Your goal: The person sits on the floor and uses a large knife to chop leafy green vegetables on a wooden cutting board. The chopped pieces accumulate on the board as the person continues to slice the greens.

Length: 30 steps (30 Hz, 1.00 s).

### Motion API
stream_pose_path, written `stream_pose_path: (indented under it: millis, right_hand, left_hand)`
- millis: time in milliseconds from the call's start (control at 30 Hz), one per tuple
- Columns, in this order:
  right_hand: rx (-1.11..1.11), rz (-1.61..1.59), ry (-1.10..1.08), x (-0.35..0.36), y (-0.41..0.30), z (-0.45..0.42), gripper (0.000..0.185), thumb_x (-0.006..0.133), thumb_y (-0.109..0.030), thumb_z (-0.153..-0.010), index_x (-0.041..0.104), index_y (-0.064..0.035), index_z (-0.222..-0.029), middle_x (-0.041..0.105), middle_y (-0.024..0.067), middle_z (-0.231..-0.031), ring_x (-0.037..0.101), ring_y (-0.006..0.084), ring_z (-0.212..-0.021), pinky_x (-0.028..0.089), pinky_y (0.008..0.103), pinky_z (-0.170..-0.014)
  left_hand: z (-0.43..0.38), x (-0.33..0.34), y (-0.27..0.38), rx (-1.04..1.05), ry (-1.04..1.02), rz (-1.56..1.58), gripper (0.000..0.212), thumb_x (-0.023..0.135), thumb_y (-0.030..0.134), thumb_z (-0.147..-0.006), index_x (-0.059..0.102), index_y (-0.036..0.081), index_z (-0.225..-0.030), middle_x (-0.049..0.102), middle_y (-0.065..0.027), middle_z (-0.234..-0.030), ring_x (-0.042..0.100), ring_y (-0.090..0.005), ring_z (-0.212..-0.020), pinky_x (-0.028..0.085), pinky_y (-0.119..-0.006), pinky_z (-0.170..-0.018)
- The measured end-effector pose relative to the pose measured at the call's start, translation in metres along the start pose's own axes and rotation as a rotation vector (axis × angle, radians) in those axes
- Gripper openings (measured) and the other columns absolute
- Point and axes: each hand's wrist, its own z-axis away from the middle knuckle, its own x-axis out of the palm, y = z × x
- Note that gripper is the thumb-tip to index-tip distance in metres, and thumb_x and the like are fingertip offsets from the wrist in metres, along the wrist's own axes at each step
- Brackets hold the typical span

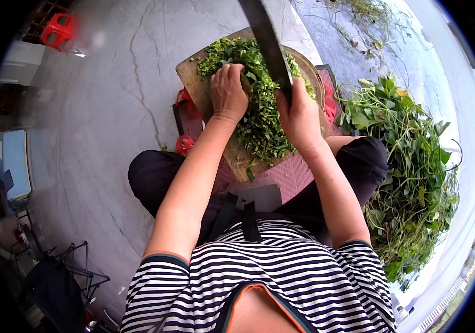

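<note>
My right hand [302,118] grips the handle of a large knife [267,43], its long dark blade raised and pointing away from me over the greens. With fingers curled, my left hand [230,92] presses on a bunch of leafy green stems [250,60] to the left of the blade. Chopped greens [264,125] cover much of a worn wooden cutting board [234,154]. Beyond my right hand, a round woven tray or basket [310,68] shows its rim beside the board, partly hidden by it.
Uncut leafy vines [412,166] lie heaped on the floor at the right, with more vines [370,29] farther up. My feet in red sandals [185,144] rest on a reddish mat [295,175] under the board. A red plastic stool [57,31] stands at upper left, a folding frame [83,270] at lower left.
</note>
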Motion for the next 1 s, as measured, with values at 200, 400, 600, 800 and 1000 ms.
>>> stream_pose_path:
  millis: [200, 400, 600, 800, 1000]
  right_hand:
    - [0.123, 0.02, -0.125, -0.008, -0.005, -0.001, 0.02, 0.059, -0.018, -0.091, 0.046, -0.0035, -0.098, 0.061, 0.0225, -0.079, 0.06, 0.0441, -0.075, 0.046, 0.0507, -0.063]
    - [0.158, -0.094, -0.01, -0.039, -0.014, 0.008, 0.022, 0.061, -0.015, -0.091, 0.05, -0.0038, -0.106, 0.061, 0.0196, -0.077, 0.061, 0.0392, -0.071, 0.046, 0.0431, -0.061]
    - [0.141, -0.096, 0.011, -0.044, -0.01, 0.017, 0.021, 0.062, -0.01, -0.09, 0.052, -0.0026, -0.107, 0.061, 0.0179, -0.081, 0.062, 0.0348, -0.071, 0.048, 0.0383, -0.064]
    - [0.078, -0.109, 0.042, -0.056, -0.027, 0.019, 0.026, 0.061, -0.008, -0.09, 0.052, -0.0021, -0.113, 0.062, 0.016, -0.083, 0.063, 0.0313, -0.07, 0.049, 0.0358, -0.062]
    - [0.05, 0.127, -0.164, -0.006, 0.011, 0.032, 0.021, 0.06, -0.015, -0.089, 0.048, -0.0037, -0.102, 0.062, 0.0204, -0.083, 0.062, 0.0409, -0.073, 0.048, 0.0481, -0.06]
  left_hand:
    - [-0.028, -0.001, -0.03, 0.064, -0.185, -0.127, 0.038, 0.065, 0.009, -0.073, 0.057, 0.016, -0.11, 0.059, -0.0076, -0.096, 0.055, -0.0278, -0.092, 0.039, -0.04, -0.082]
    - [-0.067, 0.051, -0.054, -0.123, 0.034, -0.302, 0.055, 0.056, 0.051, -0.085, 0.052, 0.015, -0.127, 0.049, -0.0114, -0.124, 0.042, -0.0328, -0.116, 0.032, -0.045, -0.101]
    - [-0.068, 0.042, -0.042, -0.383, -0.289, -0.003, 0.06, 0.034, 0.058, -0.096, 0.068, 0.009, -0.105, 0.064, -0.0109, -0.109, 0.054, -0.0283, -0.11, 0.04, -0.041, -0.097]
    - [-0.017, -0.01, 0.008, 0.053, 0.026, 0.139, 0.015, 0.06, 0.02, -0.088, 0.066, 0.012, -0.099, 0.058, -0.0087, -0.103, 0.054, -0.0295, -0.102, 0.043, -0.041, -0.088]
    - [0.039, -0.022, 0.022, 0.126, 0.013, 0.069, 0.031, 0.068, 0.003, -0.072, 0.06, 0.009, -0.102, 0.054, -0.0113, -0.112, 0.051, -0.0333, -0.112, 0.042, -0.043, -0.096]
